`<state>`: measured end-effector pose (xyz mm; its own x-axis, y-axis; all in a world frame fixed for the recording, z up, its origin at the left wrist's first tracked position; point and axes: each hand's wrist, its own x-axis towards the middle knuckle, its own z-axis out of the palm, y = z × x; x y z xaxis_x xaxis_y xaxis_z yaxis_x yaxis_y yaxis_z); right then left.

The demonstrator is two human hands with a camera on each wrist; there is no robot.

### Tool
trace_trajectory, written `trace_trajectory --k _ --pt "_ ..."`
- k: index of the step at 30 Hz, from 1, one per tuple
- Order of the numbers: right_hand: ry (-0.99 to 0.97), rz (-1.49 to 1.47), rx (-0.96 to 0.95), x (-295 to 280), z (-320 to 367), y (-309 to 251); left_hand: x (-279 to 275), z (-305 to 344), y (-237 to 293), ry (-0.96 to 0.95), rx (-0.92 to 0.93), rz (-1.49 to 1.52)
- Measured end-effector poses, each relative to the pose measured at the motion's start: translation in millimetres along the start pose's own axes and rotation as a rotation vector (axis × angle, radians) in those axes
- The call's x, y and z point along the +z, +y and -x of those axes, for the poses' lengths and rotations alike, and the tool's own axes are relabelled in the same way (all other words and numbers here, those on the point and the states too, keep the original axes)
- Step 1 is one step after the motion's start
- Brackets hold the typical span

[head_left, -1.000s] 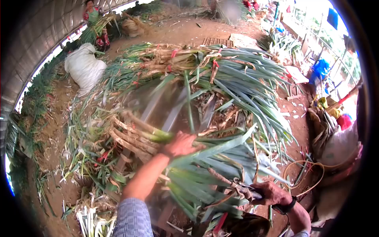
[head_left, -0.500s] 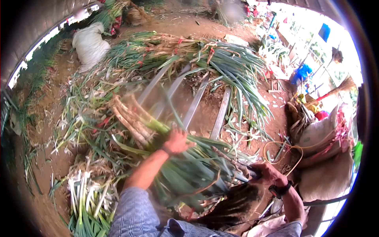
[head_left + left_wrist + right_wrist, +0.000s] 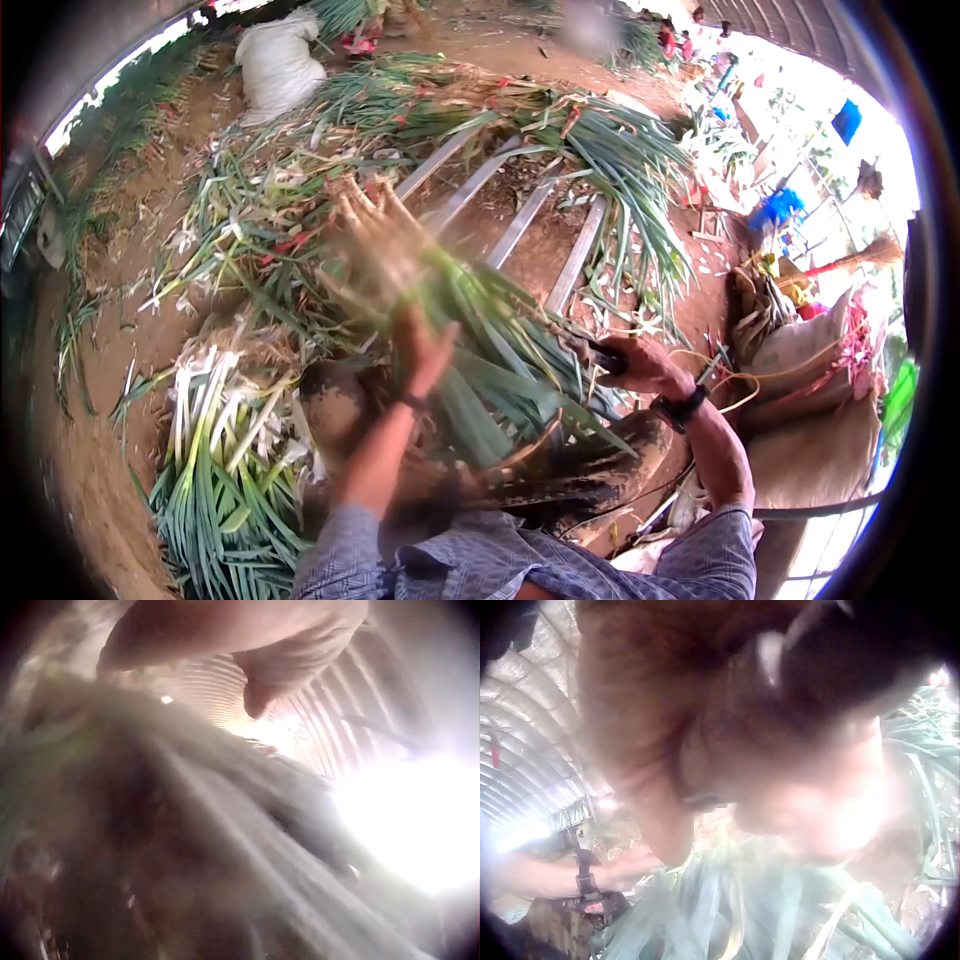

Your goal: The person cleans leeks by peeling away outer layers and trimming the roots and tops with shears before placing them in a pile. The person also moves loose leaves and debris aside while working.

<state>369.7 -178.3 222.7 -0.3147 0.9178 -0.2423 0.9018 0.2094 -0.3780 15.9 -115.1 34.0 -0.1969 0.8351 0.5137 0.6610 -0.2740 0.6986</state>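
In the head view a bundle of leeks (image 3: 480, 310) lies across my front, roots (image 3: 375, 215) up and left, leaves toward me and right. My left hand (image 3: 422, 350), blurred, holds the stalks just below the pale root ends. In the left wrist view a thumb (image 3: 266, 682) and a finger (image 3: 165, 637) curve above blurred stalks (image 3: 247, 832). My right hand (image 3: 645, 365) grips a dark-handled tool (image 3: 600, 355) at the leaf side; its brown-wrapped front end overlaps the leaves. The right wrist view shows this hand (image 3: 727, 742) close above leaves (image 3: 705, 900).
Metal slats (image 3: 525, 215) run beyond the bundle, with tied leeks (image 3: 620, 150) across their far end. Cleaned leeks (image 3: 215, 440) lie at lower left, among loose trimmings. A white sack (image 3: 280, 65) stands far left. Right are sacks (image 3: 800, 350), a yellow hose (image 3: 745, 385) and a broom (image 3: 850, 260).
The left hand has drawn back toward the body, and the leek bundle has turned so its roots point farther away. The right hand keeps hold of the tool. The head view has shifted.
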Motion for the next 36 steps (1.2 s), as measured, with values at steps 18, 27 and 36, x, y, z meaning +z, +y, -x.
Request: trace_trajectory --k 18,27,36 --pt "0.106 -0.001 0.079 -3.1 31.5 66.3 124.0 84.6 81.1 -0.243 -0.412 0.289" --pt "0.086 0.107 0.201 -9.7 61.2 67.7 45.1 42.7 104.6 -1.240 -0.139 0.798" --pt "0.053 0.220 0.006 14.3 70.1 25.4 68.0 23.7 -63.6 -0.156 -0.431 0.625"
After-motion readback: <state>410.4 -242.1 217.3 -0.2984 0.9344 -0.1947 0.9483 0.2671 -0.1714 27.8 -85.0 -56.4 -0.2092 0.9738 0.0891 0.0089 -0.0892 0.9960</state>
